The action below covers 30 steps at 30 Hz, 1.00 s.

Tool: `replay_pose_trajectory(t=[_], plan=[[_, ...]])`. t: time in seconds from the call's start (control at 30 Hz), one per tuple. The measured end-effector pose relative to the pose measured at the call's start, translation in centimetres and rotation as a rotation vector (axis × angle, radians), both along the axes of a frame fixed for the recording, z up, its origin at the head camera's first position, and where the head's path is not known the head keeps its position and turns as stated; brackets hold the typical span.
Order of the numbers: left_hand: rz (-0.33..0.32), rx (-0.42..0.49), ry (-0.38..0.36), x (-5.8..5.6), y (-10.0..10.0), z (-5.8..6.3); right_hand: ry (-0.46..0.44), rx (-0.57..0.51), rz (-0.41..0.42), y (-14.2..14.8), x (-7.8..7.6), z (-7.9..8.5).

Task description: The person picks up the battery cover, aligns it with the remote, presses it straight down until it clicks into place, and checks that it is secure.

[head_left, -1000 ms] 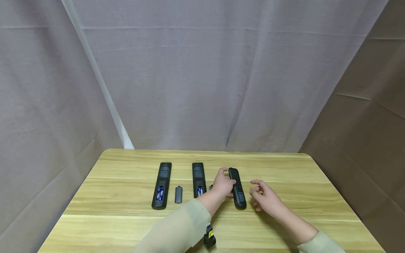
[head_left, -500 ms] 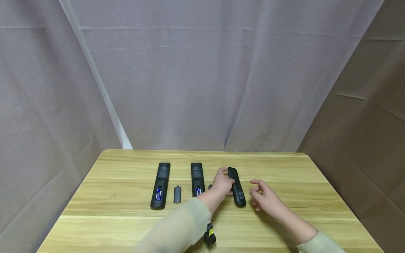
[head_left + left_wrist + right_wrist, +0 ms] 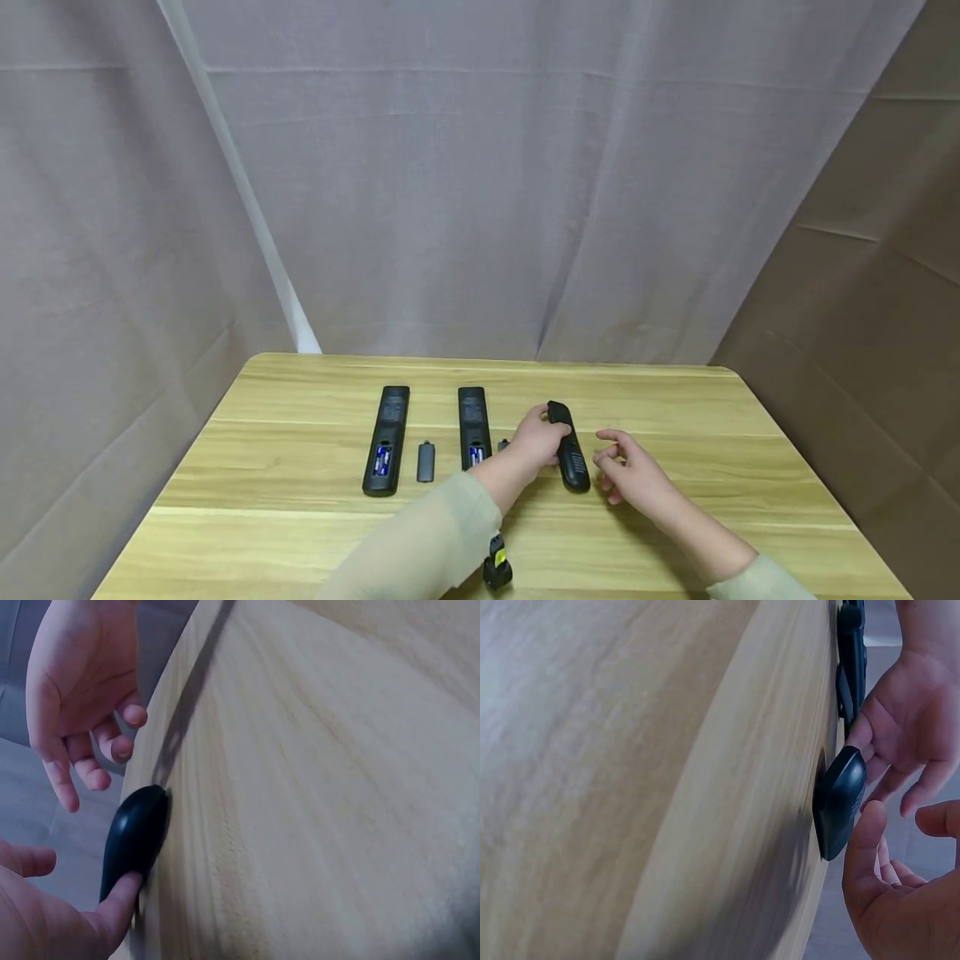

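Note:
A black remote control [image 3: 574,458] lies slightly askew over the right half of the wooden table, under my left hand [image 3: 536,442]. That hand grips it by its left side, one fingertip reaching across its upper face. In the left wrist view a finger presses the near side of the remote's rounded black body [image 3: 139,829]. My right hand [image 3: 633,473] hovers just right of the remote, fingers loosely bent and holding nothing. From the right wrist, the remote [image 3: 841,799] appears between both hands, with a shadow on the tabletop beside it.
Two more remote controls lie with battery compartments uncovered, a left one [image 3: 392,412] and a middle one [image 3: 472,407], blue batteries inside. A battery cover [image 3: 426,462] rests between them; another cover [image 3: 503,445] is partly hidden by my left hand. Curtains surround the wooden table [image 3: 262,542].
My left hand has shifted a little to the right, its fingertip reaching further across the remote control. The right hand stays nearly still. The head view has moved slightly.

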<state>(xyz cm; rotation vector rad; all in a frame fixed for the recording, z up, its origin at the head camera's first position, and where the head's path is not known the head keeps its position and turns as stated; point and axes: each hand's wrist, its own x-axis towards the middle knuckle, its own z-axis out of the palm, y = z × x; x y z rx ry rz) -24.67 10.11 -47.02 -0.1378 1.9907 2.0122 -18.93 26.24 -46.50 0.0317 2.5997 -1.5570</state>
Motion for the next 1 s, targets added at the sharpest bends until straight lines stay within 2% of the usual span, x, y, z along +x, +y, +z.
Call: replay_pose_trajectory(t=[0.13, 0.4, 0.67, 1.0], plan=[[-0.033, -0.019, 0.013, 0.4, 0.0, 0.5, 0.001, -0.002, 0.004, -0.1, 0.1, 0.1], [-0.088, -0.144, 0.051, 1.0, 0.1, 0.8, 0.009, -0.001, 0.014, -0.2, 0.1, 0.2], [-0.079, -0.120, 0.028, 1.5, -0.4, 1.2, 0.003, 0.001, 0.009, -0.4, 0.1, 0.2], [-0.082, -0.066, 0.061, 2.3, -2.2, 1.8, 0.016, 0.016, 0.001, -0.4, 0.0, -0.1]])
